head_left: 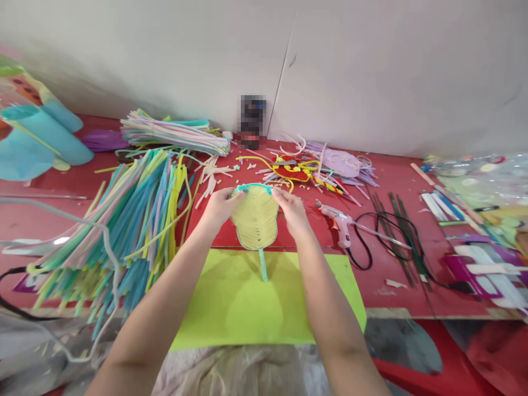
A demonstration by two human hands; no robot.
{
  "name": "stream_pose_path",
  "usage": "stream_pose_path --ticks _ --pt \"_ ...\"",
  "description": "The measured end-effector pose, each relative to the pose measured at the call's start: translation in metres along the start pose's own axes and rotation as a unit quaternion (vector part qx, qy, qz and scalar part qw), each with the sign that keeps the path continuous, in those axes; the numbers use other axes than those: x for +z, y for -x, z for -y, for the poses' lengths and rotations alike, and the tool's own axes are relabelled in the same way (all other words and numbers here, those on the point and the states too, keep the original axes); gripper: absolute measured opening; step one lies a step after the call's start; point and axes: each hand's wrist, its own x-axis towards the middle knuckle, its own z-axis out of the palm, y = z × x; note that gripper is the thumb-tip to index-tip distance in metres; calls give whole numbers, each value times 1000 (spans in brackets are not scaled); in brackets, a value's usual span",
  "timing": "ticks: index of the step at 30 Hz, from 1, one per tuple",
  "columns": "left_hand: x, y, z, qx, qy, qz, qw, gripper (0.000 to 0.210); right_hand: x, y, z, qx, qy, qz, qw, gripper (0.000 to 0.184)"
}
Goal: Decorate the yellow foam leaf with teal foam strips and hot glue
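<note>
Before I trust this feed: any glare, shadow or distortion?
Head view: shadows darken the lime-green flat sheet below the yellow, teal-edged, fan-shaped fuzzy piece; glare on the whitish flat object at far left; pixelation hides the dark upright object behind; picture edges look stretched.

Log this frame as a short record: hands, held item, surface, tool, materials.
left hand: pinching the item's upper left edge
right hand: pinching its upper right edge
held item: yellow paddle-shaped piece, teal rim, green stem toward the person
surface: red table, lime-green sheet at near edge
tool: pink glue gun, lying right of the hands
materials: multicoloured pipe cleaners, left
</note>
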Motion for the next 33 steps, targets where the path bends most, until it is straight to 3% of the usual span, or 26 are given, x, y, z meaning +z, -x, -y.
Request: stream_pose_path --ticks 5,8,11,14,18,22,25,29,31,33 --pt "-4 3 -1 20 11 25 999 29 -2 3 -2 -1 17 8 1000 30" --pt "-10 4 -5 -5 70 78 995 32 -1 6 -2 12 25 41 999 28" --pt "-15 1 -11 -41 59 130 989 23 3 10 -1 23 32 95 995 28" --pt "-20 -1 -14 -93 56 121 987 21 2 15 3 24 45 117 992 31" --pt "-29 0 -11 -127 156 47 978 25 -27 24 11 -23 102 6 994 33" --pt "-33 10 -1 -127 292 -45 947 14 -84 33 12 -62 151 -122 979 37" --pt "-23 28 5 -126 364 -69 920 12 -132 39 6 -83 225 -242 940 37" --pt "-3 57 12 -155 400 -55 901 17 -180 47 -4 -101 415 -385 818 32" --pt "3 68 16 -160 418 -37 893 18 -194 50 -10 -86 488 -420 760 31" --pt "5 73 19 -154 445 -37 881 18 -198 53 -15 -25 520 -415 747 33"
